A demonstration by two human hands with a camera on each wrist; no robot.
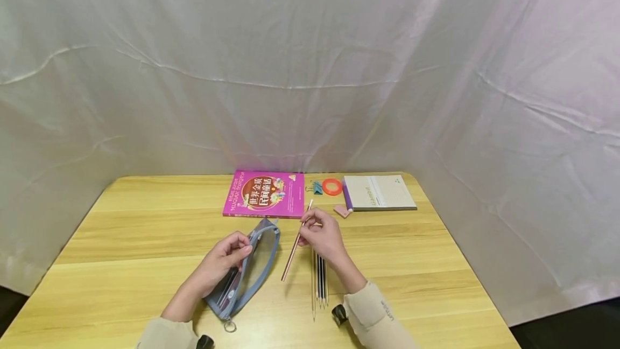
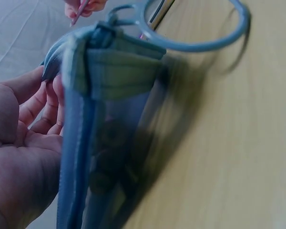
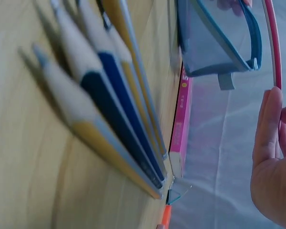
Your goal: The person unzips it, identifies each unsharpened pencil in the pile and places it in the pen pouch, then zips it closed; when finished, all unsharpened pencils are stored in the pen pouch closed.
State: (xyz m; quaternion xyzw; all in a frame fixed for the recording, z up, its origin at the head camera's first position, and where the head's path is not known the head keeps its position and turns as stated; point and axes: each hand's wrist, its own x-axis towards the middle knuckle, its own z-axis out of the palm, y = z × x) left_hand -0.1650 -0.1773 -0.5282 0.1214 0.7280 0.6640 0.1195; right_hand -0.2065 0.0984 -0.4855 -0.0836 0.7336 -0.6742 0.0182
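My left hand (image 1: 219,264) pinches the edge of a blue-grey mesh pencil pouch (image 1: 227,291), whose zipped mouth gapes apart. Dark contents show dimly through the mesh, and a ring (image 2: 200,46) hangs from the near end. Between thumb and fingers, my right hand (image 1: 324,235) pinches a reddish striped pencil (image 1: 290,260). It slants in the air just right of the pouch's mouth, its lower end toward me. Several sharpened pencils (image 3: 117,107), some yellow and some dark, lie side by side on the table under my right hand, tips toward me.
At the back of the table (image 1: 145,252) lie a pink book (image 1: 290,198), a teal binder clip (image 1: 317,188), an orange-red ring (image 1: 325,181), a pink eraser (image 1: 342,211) and a notebook (image 1: 394,193) with a purple strip along its left side. Grey curtains (image 1: 310,117) surround the table.
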